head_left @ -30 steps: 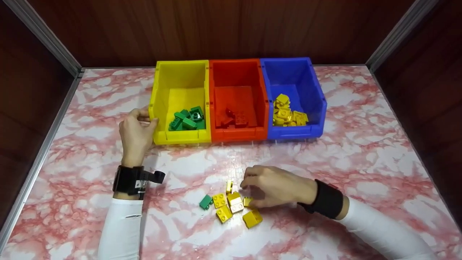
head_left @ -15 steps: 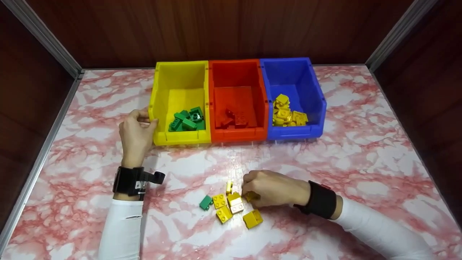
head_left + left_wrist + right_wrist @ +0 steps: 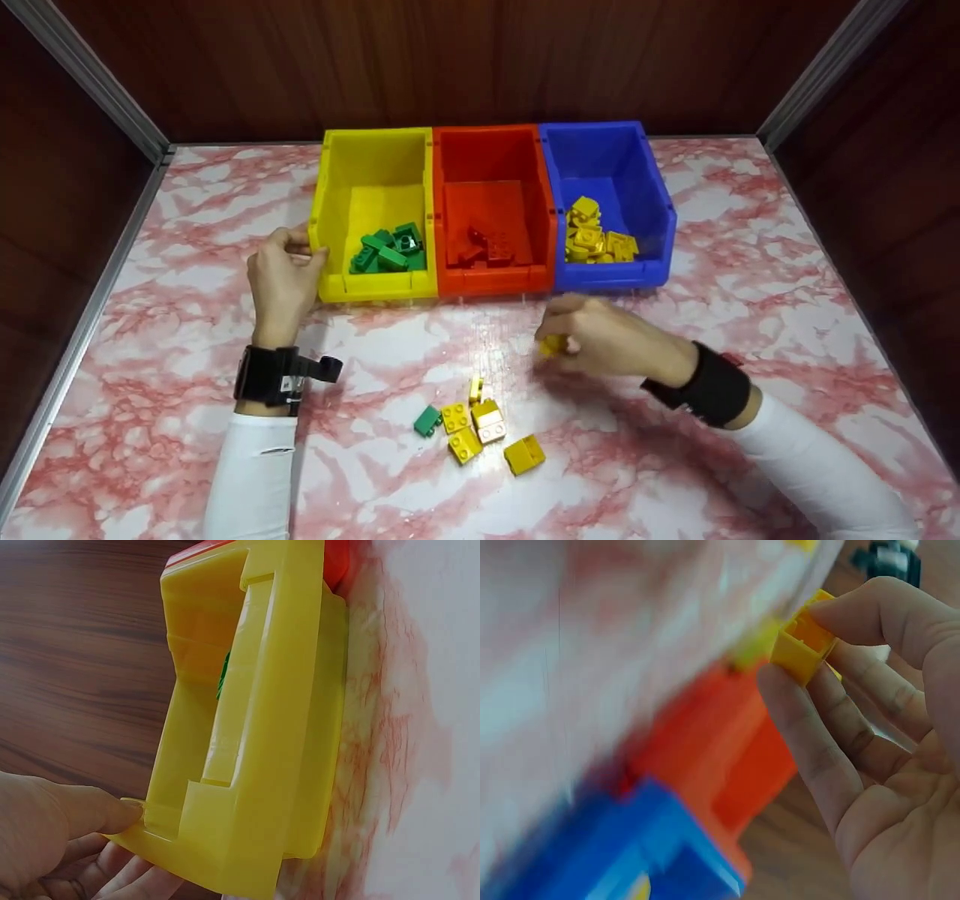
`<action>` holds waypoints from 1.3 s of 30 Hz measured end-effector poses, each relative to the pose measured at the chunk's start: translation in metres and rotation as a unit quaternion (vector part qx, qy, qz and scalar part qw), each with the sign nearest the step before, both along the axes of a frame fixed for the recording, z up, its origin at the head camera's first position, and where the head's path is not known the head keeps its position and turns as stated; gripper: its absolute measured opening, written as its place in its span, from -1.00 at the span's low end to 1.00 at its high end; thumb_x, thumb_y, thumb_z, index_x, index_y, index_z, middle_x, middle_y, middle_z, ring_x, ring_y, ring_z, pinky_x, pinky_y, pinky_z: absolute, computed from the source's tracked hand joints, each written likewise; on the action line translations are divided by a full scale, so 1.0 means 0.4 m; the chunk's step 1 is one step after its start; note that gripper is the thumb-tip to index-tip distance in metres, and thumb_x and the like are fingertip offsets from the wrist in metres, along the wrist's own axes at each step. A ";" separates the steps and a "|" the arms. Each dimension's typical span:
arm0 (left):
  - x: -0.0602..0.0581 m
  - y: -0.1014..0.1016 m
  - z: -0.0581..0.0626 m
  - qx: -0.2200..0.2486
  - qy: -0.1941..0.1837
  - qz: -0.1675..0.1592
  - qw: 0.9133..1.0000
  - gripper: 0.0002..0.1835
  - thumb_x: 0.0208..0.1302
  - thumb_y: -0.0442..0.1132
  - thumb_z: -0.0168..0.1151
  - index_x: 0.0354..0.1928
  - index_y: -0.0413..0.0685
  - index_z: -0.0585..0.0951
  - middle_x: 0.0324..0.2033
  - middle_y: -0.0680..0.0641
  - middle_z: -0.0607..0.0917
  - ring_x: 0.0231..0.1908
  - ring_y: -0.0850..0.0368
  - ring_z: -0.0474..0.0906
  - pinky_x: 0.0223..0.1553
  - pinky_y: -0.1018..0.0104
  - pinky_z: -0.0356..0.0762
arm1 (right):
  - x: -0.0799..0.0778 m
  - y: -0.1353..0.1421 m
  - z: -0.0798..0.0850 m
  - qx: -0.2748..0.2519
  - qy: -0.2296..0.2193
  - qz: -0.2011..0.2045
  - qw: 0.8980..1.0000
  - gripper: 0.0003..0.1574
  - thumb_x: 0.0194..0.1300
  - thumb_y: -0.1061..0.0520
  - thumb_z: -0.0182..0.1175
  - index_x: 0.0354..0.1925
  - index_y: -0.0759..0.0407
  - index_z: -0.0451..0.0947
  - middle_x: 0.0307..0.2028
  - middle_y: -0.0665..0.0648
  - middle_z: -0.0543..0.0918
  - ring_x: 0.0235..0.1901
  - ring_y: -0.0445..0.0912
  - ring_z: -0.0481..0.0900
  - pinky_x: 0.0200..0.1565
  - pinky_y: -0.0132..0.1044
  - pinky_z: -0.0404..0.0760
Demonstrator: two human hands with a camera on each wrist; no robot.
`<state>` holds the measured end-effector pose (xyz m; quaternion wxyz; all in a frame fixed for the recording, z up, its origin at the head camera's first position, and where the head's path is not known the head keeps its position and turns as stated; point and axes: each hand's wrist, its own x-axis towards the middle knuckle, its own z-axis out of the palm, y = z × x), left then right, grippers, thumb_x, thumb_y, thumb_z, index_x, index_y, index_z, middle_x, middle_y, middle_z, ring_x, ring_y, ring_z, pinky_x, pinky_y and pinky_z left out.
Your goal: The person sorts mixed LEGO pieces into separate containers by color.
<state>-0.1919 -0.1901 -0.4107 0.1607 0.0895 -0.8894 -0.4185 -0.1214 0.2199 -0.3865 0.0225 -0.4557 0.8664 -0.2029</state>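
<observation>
My left hand (image 3: 282,279) grips the left side wall of the yellow bin (image 3: 379,285); in the left wrist view its thumb (image 3: 112,811) lies on the rim with the fingers below. A yellow toy brick (image 3: 804,641) is pinched between the thumb and fingers of my right hand (image 3: 611,341), over the table in front of the blue bin (image 3: 611,277). The brick's hollow underside shows in the right wrist view. Several yellow bricks (image 3: 465,444) and one green brick (image 3: 428,421) lie on the table, left of and nearer than my right hand.
Between the yellow and blue bins stands a red bin (image 3: 495,281), holding red bricks (image 3: 499,247). Green bricks (image 3: 391,259) lie in the yellow bin and yellow bricks (image 3: 589,240) in the blue one. Dark wood panels (image 3: 480,60) enclose the marbled table (image 3: 187,450).
My right hand has picked up a yellow brick from the pile's right side and moved forward and right with it, toward the blue bin. My left hand has stayed on the yellow bin.
</observation>
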 end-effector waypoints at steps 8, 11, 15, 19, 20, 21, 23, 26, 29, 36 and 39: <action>0.000 0.001 -0.001 -0.009 -0.002 -0.001 1.000 -0.73 0.37 -0.27 0.36 0.00 -0.31 0.69 -0.08 -0.28 0.83 -0.10 -0.14 0.81 -0.16 0.49 0.50 | -0.118 0.107 0.079 -0.015 0.043 -0.114 0.992 -0.65 0.00 0.43 0.51 -0.17 0.24 0.80 -0.28 0.15 0.76 -0.31 -0.09 0.69 -0.30 -0.24 0.76; 0.000 0.001 -0.001 -0.009 -0.003 -0.003 1.000 -0.72 0.37 -0.27 0.36 0.01 -0.32 0.68 -0.06 -0.28 0.82 -0.09 -0.16 0.80 -0.13 0.40 0.54 | -0.160 0.144 0.080 0.000 0.061 -0.158 0.986 -0.66 0.02 0.41 0.50 -0.16 0.27 0.80 -0.28 0.18 0.75 -0.31 -0.05 0.66 -0.29 -0.16 0.71; 0.000 0.002 0.000 -0.010 -0.006 -0.004 1.000 -0.72 0.37 -0.27 0.36 0.02 -0.33 0.69 -0.06 -0.28 0.82 -0.08 -0.16 0.80 -0.13 0.36 0.55 | -0.204 0.180 0.057 0.038 0.067 -0.189 0.979 -0.68 0.05 0.38 0.50 -0.15 0.32 0.78 -0.27 0.23 0.74 -0.26 0.03 0.63 -0.23 -0.07 0.67; -0.001 0.004 -0.001 -0.010 -0.007 -0.002 1.000 -0.72 0.36 -0.27 0.36 0.01 -0.32 0.69 -0.08 -0.28 0.83 -0.09 -0.16 0.80 -0.16 0.41 0.52 | -0.229 0.201 0.029 0.083 0.070 -0.204 0.973 -0.69 0.07 0.36 0.49 -0.14 0.33 0.78 -0.26 0.27 0.72 -0.20 0.13 0.61 -0.16 0.03 0.68; -0.001 0.004 -0.002 -0.010 -0.007 -0.001 1.000 -0.72 0.36 -0.27 0.37 0.01 -0.32 0.69 -0.08 -0.28 0.83 -0.09 -0.15 0.80 -0.17 0.45 0.51 | -0.233 0.204 0.024 0.092 0.072 -0.204 0.972 -0.71 0.08 0.36 0.47 -0.15 0.33 0.77 -0.26 0.28 0.71 -0.21 0.14 0.61 -0.16 0.03 0.67; -0.001 0.004 -0.002 -0.010 -0.006 -0.001 1.000 -0.72 0.36 -0.27 0.37 0.01 -0.32 0.68 -0.08 -0.28 0.83 -0.09 -0.15 0.80 -0.19 0.48 0.49 | -0.235 0.207 0.020 0.100 0.075 -0.203 0.971 -0.74 0.09 0.37 0.45 -0.17 0.33 0.77 -0.27 0.28 0.71 -0.22 0.14 0.60 -0.16 0.04 0.67; -0.001 0.005 -0.002 -0.008 -0.006 0.000 1.000 -0.72 0.36 -0.27 0.37 0.00 -0.32 0.68 -0.08 -0.27 0.83 -0.10 -0.15 0.80 -0.21 0.54 0.46 | -0.236 0.208 0.018 0.112 0.079 -0.200 0.970 -0.80 0.11 0.39 0.40 -0.23 0.31 0.75 -0.31 0.26 0.68 -0.26 0.12 0.59 -0.21 0.04 0.65; -0.001 0.004 -0.002 -0.007 -0.006 0.000 1.000 -0.72 0.36 -0.27 0.37 0.00 -0.33 0.68 -0.08 -0.27 0.83 -0.10 -0.14 0.80 -0.24 0.62 0.42 | -0.230 0.208 0.023 0.120 0.078 -0.200 0.969 -0.81 0.15 0.38 0.40 -0.22 0.28 0.74 -0.30 0.25 0.67 -0.28 0.11 0.60 -0.24 0.05 0.66; -0.001 0.004 -0.001 -0.006 -0.004 0.001 1.000 -0.72 0.37 -0.27 0.36 0.00 -0.33 0.68 -0.09 -0.27 0.82 -0.10 -0.14 0.80 -0.25 0.64 0.41 | -0.212 0.204 0.036 0.118 0.087 -0.197 0.969 -0.69 0.18 0.26 0.49 -0.07 0.25 0.75 -0.22 0.26 0.68 -0.23 0.13 0.65 -0.23 0.09 0.74; 0.001 0.002 0.001 -0.006 -0.002 -0.001 1.000 -0.72 0.37 -0.28 0.36 0.01 -0.33 0.68 -0.07 -0.28 0.82 -0.09 -0.15 0.79 -0.14 0.43 0.52 | -0.136 0.145 0.063 0.058 0.135 -0.125 0.981 0.01 0.09 -0.22 0.58 0.40 0.15 0.51 0.23 0.36 0.60 0.11 0.25 0.63 -0.19 0.16 0.79; 0.003 0.002 0.002 -0.008 -0.004 0.001 1.000 -0.72 0.37 -0.28 0.37 0.01 -0.34 0.68 -0.08 -0.29 0.82 -0.09 -0.17 0.78 -0.11 0.33 0.56 | -0.103 0.094 0.054 0.038 0.130 -0.077 0.988 0.27 0.03 -0.42 0.52 0.55 0.05 0.34 0.41 0.37 0.46 0.26 0.29 0.56 0.02 0.27 0.74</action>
